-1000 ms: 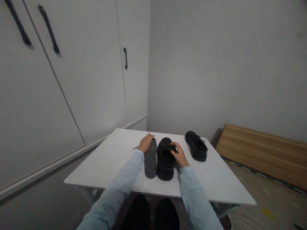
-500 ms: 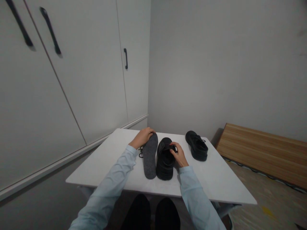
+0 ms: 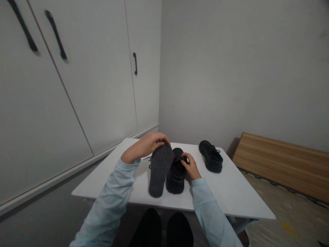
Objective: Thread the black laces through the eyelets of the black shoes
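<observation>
My left hand (image 3: 151,145) is closed on the wide toe end of a dark grey felt insole (image 3: 161,168), which is tilted with its toe end raised and its narrow heel end toward me. Beside it, a black shoe (image 3: 176,185) stands on the white table (image 3: 210,195), heel toward me; the insole hides part of its left side. My right hand (image 3: 190,166) pinches the shoe's upper near the tongue, at the right of the opening. A loose black lace (image 3: 147,158) sticks out left of the insole.
A second black shoe (image 3: 211,157), laced, stands at the table's back right. White cabinet doors (image 3: 97,79) with black handles rise on the left, and a grey wall (image 3: 218,75) stands behind. A wood-grain board (image 3: 277,161) is to the right, beyond the table.
My left hand has lifted the insole's toe end toward me and over the shoe's left edge. The insole's heel end has swung slightly left. My right hand has stayed at the shoe.
</observation>
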`<state>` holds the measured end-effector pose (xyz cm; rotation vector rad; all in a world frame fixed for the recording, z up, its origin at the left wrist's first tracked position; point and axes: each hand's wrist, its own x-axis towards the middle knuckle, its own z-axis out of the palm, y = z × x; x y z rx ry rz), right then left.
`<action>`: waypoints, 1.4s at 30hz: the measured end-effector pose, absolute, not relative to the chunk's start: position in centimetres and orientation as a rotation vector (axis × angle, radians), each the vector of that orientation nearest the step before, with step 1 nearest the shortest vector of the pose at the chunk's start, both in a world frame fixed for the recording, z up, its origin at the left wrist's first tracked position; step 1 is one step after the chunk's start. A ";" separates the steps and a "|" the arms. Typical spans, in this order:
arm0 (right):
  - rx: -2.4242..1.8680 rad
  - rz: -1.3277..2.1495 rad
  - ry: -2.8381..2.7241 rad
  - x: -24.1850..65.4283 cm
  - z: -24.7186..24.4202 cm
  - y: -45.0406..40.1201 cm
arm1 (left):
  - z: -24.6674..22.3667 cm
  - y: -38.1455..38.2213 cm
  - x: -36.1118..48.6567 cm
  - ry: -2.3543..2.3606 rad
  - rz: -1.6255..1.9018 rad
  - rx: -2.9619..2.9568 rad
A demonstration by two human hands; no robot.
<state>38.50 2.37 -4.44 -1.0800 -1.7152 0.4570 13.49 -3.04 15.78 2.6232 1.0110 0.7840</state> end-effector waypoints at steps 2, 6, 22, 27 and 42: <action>-1.082 0.460 -1.715 38.5 -4.5 2.4 | 16.4 -3.8 13.8 0.971 0.830 2.622; -1.086 0.471 -1.723 38.4 -4.3 2.3 | 16.4 -4.1 14.9 0.857 0.876 2.567; -1.101 0.474 -1.699 38.3 -4.5 2.3 | 5.9 0.4 19.9 0.813 0.686 2.473; -1.094 0.481 -1.709 38.3 -4.3 2.2 | 5.1 0.5 19.8 0.799 0.640 2.684; -1.089 0.488 -1.680 38.3 -4.2 2.2 | 6.5 -0.1 21.2 1.121 0.197 2.948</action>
